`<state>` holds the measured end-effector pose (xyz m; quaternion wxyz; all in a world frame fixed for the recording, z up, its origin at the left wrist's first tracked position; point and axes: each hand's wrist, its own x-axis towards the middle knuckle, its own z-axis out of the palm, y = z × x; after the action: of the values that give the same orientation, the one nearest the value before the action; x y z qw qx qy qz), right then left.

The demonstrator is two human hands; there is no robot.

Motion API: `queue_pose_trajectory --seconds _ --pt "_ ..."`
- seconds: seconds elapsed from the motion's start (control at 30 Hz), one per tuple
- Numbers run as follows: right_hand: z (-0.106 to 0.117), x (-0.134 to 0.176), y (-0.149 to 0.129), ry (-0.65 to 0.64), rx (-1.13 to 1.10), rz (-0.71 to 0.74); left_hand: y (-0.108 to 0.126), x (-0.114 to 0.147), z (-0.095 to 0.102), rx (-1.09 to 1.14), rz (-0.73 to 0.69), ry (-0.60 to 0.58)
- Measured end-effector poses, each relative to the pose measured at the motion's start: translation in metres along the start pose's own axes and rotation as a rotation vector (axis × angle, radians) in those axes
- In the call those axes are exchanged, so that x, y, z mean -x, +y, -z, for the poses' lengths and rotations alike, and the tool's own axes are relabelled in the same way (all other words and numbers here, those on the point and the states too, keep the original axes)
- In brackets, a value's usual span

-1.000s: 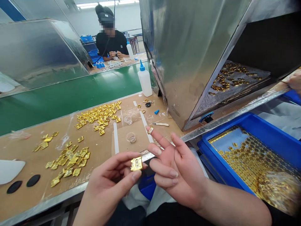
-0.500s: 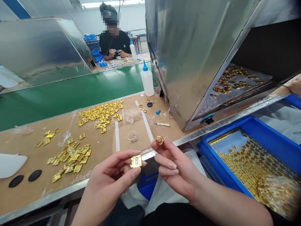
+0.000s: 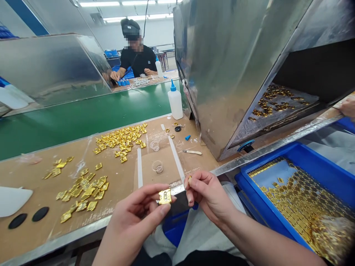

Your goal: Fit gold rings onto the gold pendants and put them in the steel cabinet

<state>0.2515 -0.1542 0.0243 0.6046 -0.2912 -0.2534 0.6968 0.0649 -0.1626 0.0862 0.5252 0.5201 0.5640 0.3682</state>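
Observation:
Between the thumb and fingers of my left hand (image 3: 144,210) is a square gold piece (image 3: 165,196) with an oval recess in its face. My right hand (image 3: 208,192) is closed in a pinch on a gold ring (image 3: 190,178), mostly covered by the fingertips. Both hands are held over the front edge of the bench, a short way apart. Beyond them a small clear cup (image 3: 157,166) stands on cardboard between two white tape strips. Loose gold pieces (image 3: 119,139) lie heaped farther back, and another group (image 3: 85,188) lies nearer on the left.
A white bottle with a blue cap (image 3: 175,105) stands beside a large metal hood (image 3: 216,74). A knife (image 3: 192,152) lies on the bench. To the right, a blue tray (image 3: 310,151) holds rows of gold pieces. Across the green belt (image 3: 91,122) sits a co-worker (image 3: 138,61).
My right hand has turned and its fingers have closed in, covering most of the ring. My left hand keeps its hold. The co-worker's hands have moved apart, and the view has tilted up slightly.

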Motion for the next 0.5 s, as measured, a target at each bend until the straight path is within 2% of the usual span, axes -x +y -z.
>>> queue_pose_trajectory --seconds 0.1,0.17,0.23,0.33,0.5 --pt "0.006 0.004 -0.004 -0.04 0.349 0.222 -0.002 0.0 -0.002 -0.043 -0.033 0.002" --pt "0.009 0.007 -0.01 -0.114 0.638 0.407 -0.003 0.0 -0.003 -0.072 -0.067 0.001" --pt "0.012 0.01 -0.015 -0.175 0.837 0.53 -0.004 0.001 -0.006 -0.088 -0.093 0.007" --pt "0.013 0.01 -0.017 -0.18 0.91 0.555 -0.006 0.002 -0.01 -0.107 -0.137 0.037" --pt "0.018 0.006 -0.008 -0.25 0.848 0.486 -0.018 0.002 -0.02 -0.156 -0.31 0.037"
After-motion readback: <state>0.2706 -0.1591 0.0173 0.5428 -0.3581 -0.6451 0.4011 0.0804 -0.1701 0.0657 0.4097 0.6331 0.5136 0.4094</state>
